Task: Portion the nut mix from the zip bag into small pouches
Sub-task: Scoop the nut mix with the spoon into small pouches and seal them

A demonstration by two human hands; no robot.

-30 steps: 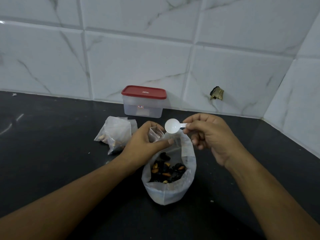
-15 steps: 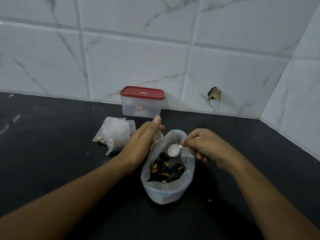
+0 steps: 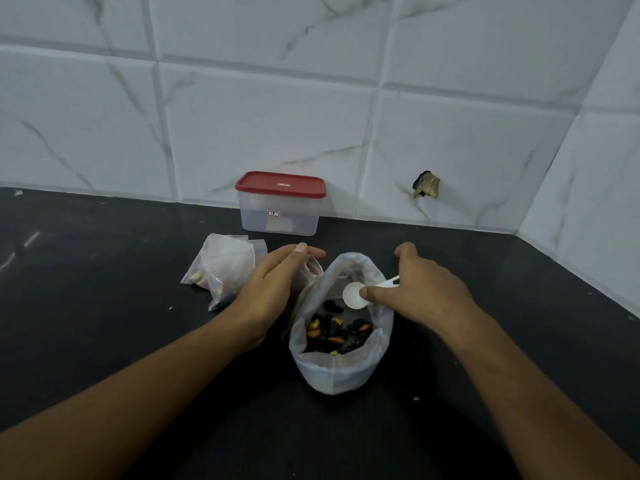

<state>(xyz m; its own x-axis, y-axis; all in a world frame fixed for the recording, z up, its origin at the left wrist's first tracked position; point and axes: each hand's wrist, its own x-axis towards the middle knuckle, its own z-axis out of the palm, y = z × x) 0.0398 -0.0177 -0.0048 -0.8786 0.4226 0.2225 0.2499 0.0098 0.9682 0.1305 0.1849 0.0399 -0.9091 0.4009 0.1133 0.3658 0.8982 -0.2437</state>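
Note:
The zip bag (image 3: 341, 372) stands open on the black counter, with the dark and orange nut mix (image 3: 337, 332) at its bottom. My right hand (image 3: 420, 294) holds a small white scoop (image 3: 355, 295) over the bag's mouth, a fingertip on the bowl. Just left of the bag, my left hand (image 3: 273, 289) holds a small clear pouch (image 3: 310, 271), mostly hidden behind the fingers.
Filled pouches (image 3: 221, 268) lie in a heap left of my left hand. A clear box with a red lid (image 3: 281, 204) stands against the tiled wall behind. The wall turns a corner at the right. A dark chip (image 3: 426, 184) marks one tile.
My right hand has lowered the scoop from above the bag into its mouth. My left hand with the pouch has shifted slightly left, off the bag's rim.

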